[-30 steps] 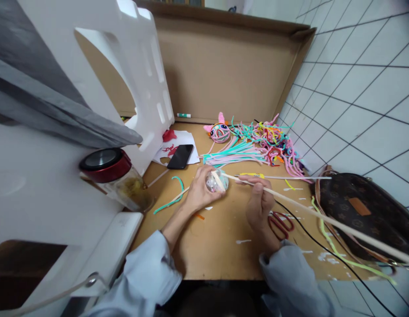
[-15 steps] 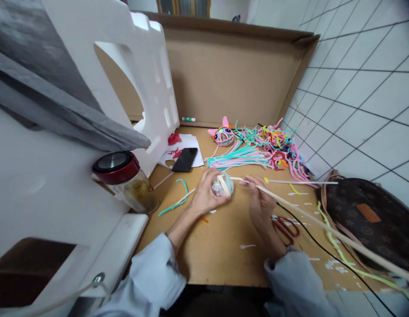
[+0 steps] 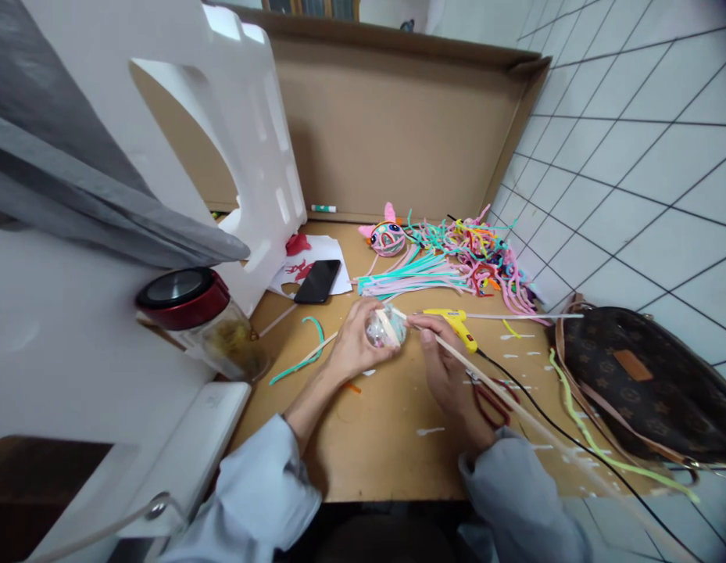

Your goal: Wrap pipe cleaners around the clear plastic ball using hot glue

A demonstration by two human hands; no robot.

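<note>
A small clear ball [image 3: 377,333] with pastel tints sits in my left hand [image 3: 355,344], fingers curled around its left side. A cream strip crosses the ball's front. My right hand [image 3: 445,367] pinches a long cream pipe cleaner [image 3: 515,405], whose tip reaches the ball's upper right; whether it touches is too small to tell. The rest of the pipe cleaner trails down to the lower right. Just beyond my right fingers lies a yellow hot glue gun [image 3: 456,327] with a glue stick in its back. Red-handled scissors [image 3: 495,399] lie partly hidden behind my right wrist.
Turquoise and pink pipe cleaners [image 3: 409,277] lie at the back beside a pink-eared ball figure [image 3: 388,238]. A phone [image 3: 319,281] rests on paper. On the left stands a red-lidded jar [image 3: 216,328]; at right, a brown handbag [image 3: 644,375]. The glue gun's black cord [image 3: 532,400] crosses the table.
My right hand has moved closer to the ball, bringing the pipe cleaner's tip up to it. More of the yellow glue gun shows now. The whole view has shifted slightly left.
</note>
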